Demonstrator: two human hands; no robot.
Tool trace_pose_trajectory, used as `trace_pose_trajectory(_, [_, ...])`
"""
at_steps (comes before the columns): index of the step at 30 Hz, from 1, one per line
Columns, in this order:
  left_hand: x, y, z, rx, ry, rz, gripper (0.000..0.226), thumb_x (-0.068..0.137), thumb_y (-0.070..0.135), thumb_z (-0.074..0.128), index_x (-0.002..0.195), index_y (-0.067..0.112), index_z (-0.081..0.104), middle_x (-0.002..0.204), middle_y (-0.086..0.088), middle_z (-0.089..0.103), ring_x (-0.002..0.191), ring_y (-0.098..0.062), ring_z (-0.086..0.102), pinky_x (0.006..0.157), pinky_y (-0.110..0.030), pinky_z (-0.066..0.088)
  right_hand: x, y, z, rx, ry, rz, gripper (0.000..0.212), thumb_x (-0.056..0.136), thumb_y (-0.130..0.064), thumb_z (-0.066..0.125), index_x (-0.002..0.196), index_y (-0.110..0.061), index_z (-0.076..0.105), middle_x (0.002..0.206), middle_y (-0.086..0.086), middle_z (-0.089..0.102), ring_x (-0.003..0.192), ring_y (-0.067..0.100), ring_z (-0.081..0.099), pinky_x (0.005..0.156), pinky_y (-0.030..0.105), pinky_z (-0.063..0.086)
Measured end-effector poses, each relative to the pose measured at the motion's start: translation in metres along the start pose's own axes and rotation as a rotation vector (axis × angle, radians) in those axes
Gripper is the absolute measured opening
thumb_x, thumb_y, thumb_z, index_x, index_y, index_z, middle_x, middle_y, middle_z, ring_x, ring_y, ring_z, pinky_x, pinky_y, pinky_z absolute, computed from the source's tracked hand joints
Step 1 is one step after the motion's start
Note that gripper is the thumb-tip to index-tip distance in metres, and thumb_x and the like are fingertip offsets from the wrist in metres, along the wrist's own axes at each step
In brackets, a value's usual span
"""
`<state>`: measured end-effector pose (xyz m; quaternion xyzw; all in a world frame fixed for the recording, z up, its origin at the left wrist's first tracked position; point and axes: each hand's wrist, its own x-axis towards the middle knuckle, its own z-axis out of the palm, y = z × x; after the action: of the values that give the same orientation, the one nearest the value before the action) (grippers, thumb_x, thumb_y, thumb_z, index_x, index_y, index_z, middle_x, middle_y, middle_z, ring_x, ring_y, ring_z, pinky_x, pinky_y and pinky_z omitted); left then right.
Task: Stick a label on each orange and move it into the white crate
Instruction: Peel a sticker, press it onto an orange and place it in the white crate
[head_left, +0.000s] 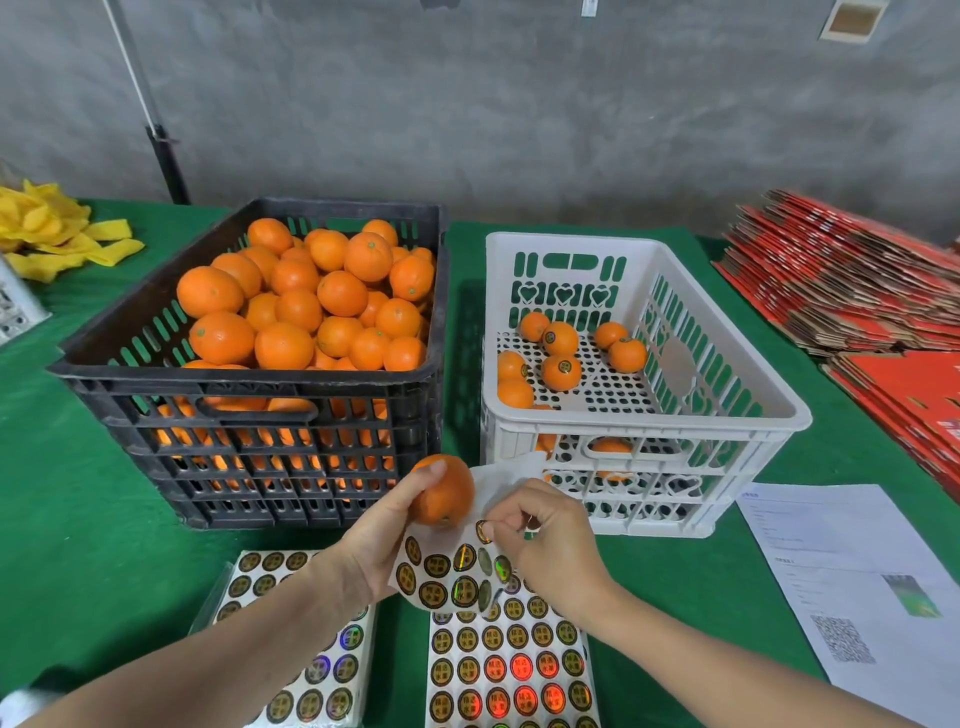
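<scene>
Head view suggests an early stage: at lower centre the left hand (379, 540) grips an orange (447, 491) while the right hand (550, 540) pinches a label (484, 531) on the sheet (441, 571), few labelled oranges (561, 371) lie in the white crate (644, 422) at right, and the black crate (249, 376) beside it is heaped.

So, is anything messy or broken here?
Nothing is spilled or broken. The stack of flat red cartons on the right is fanned out unevenly, not squared up, and the yellow strips at the far left lie in a loose heap.
</scene>
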<state>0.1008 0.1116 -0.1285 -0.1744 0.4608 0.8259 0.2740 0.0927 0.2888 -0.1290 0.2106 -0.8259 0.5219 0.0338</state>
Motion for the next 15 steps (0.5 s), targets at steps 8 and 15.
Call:
trace_pose_trajectory(8, [0.004,0.012,-0.002,0.182,0.169,-0.072,0.084,0.049,0.067,0.069,0.105,0.003,0.067,0.09,-0.022,0.073,0.071,-0.032,0.072,0.061,-0.03,0.058,0.024,-0.022,-0.023,-0.009,-0.162,-0.164,0.078,0.078,-0.018,0.073,0.138,-0.044,0.03,0.13,-0.016,0.049,0.122,-0.006,0.042,0.098,0.012,0.034])
trace_pose_trajectory(15, [-0.003,0.017,0.008,0.312,0.067,-0.038,0.083,0.07,0.081,0.033,0.101,0.016,0.075,0.099,-0.013,0.074,0.085,-0.021,0.073,0.059,-0.025,0.057,0.033,-0.015,-0.011,-0.087,-0.314,-0.118,0.109,0.074,-0.031,0.072,0.139,-0.058,-0.011,0.125,-0.026,0.047,0.119,-0.009,0.043,0.099,0.02,0.038])
